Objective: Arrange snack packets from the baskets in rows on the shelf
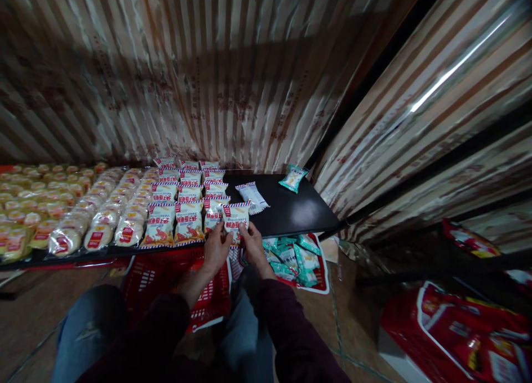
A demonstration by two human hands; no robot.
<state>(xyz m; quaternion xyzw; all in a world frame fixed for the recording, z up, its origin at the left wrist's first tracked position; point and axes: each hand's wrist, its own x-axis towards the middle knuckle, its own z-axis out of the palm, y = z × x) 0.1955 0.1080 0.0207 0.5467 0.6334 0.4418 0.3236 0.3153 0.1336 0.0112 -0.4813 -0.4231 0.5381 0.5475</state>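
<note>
Between my two hands, at the front edge of the black shelf (286, 211), is a small white snack bag (236, 215) with red lettering and a striped top edge. My left hand (217, 249) grips its left side, and my right hand (252, 244) has its right side between thumb and fingers. Matching snack bags stand in rows just left of it, such as the front one (189, 222). To the right, a pale snack bag (252, 198) lies tilted on the shelf, its printed front not showing. Farther back is a green snack bag (293, 178).
Several rows of round wrapped cakes (100, 228) fill the shelf's left part. Below stand a red basket (141, 277) and another red basket (326, 272) holding green bags. At lower right is a red container (399, 316) with red packets. Striped sheeting (216, 83) hangs behind.
</note>
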